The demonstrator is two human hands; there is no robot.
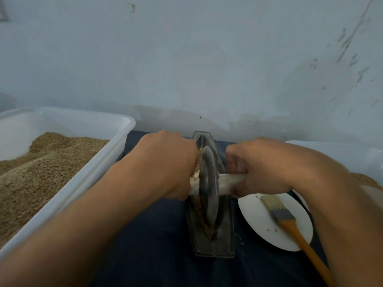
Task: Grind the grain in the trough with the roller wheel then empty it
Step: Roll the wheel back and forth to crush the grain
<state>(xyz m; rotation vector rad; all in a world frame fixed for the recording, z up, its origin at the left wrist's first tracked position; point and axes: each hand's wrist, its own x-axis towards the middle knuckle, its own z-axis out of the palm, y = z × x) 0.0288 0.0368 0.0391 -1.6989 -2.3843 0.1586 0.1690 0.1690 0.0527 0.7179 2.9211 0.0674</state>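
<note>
Two hands are in view, the left hand [165, 162] and the right hand [261, 168], and between them stands one roller wheel [209, 187] on one pale axle handle [228, 180], set in one metal trough [226, 235] with one line of grain [200, 208] along it. On the dark tabletop [157, 245] there is one white tub [99, 162] at the left holding one heap of brown grain [41, 168], and one round white plate [263, 224] carrying one brush [284, 214] with an orange handle. At the right edge sits one more white container [342, 154], only partly in view.
</note>
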